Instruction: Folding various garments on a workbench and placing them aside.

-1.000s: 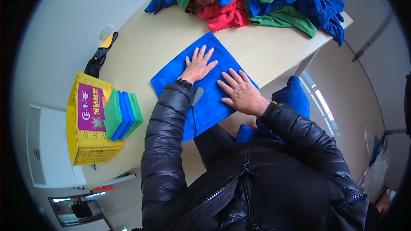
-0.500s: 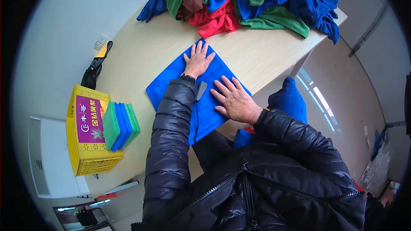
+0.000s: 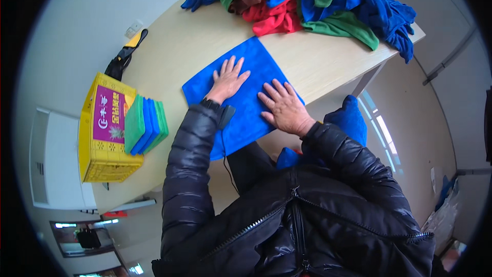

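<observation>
A blue cloth (image 3: 245, 103) lies spread out on the pale wooden table, its near corner reaching over the table edge by my leg. My left hand (image 3: 227, 79) rests flat on its left half with the fingers spread. On the right side of the cloth, my right hand (image 3: 287, 107) is also laid flat, fingers apart. Neither hand grips anything. A small dark device (image 3: 226, 117) with a black cable is beside my left wrist, above the cloth.
A heap of crumpled green, blue, red and brown cloths (image 3: 328, 5) covers the table's far side. Folded green and blue cloths (image 3: 147, 125) stand against a yellow box (image 3: 110, 166) at left. A black-and-yellow item (image 3: 125, 56) lies by the wall. More blue cloth (image 3: 348, 123) is below the table edge.
My left hand has slid back toward me and to the left across the blue cloth. My right hand stays flat on it. The whole view has shifted slightly.
</observation>
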